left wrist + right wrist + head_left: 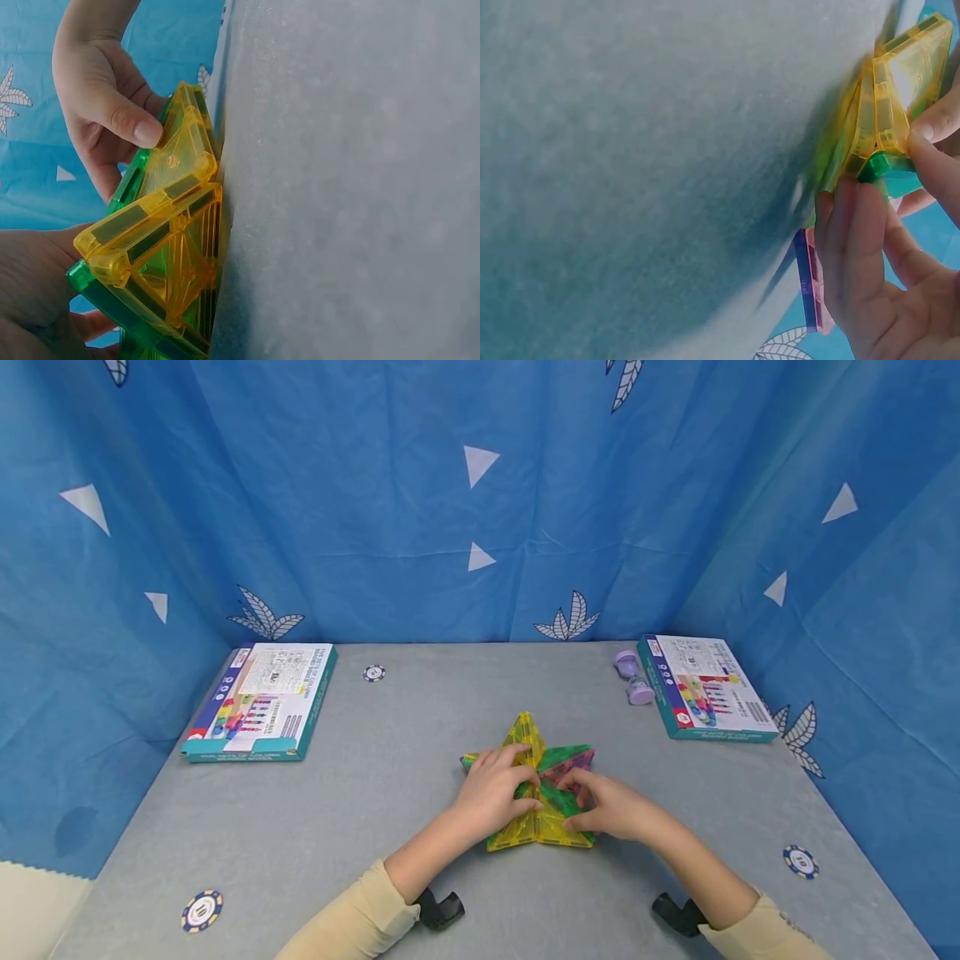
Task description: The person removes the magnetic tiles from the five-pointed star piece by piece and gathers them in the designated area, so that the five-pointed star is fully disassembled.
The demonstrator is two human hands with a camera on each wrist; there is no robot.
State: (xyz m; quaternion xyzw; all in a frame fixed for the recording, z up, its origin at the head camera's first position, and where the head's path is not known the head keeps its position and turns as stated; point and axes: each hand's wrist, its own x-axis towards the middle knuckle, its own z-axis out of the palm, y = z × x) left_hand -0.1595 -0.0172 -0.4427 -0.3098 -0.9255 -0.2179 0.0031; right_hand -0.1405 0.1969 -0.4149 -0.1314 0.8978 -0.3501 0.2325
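A star-shaped build of see-through magnetic tiles point(551, 831) lies on the table, its raised points in yellow, green and pinkish purple. My left hand point(491, 789) grips the star from the left, fingers bent over its middle and thumb on the near side. From the right, my right hand point(611, 806) pinches the lower right point between thumb and fingers. Yellow tiles point(169, 232) lean against green ones in the left wrist view, the left hand point(34, 292) partly hidden behind them. In the right wrist view, the right hand point(900, 292) holds the yellow and green corner.
Flat toy boxes stand at the back left point(258, 702) and back right point(708, 689). Beside the right box lies a small purple hourglass-shaped item point(633, 677). Round chip-like discs mark the grey table point(360, 827), including one front left point(202, 911). A blue curtain point(375, 502) surrounds it.
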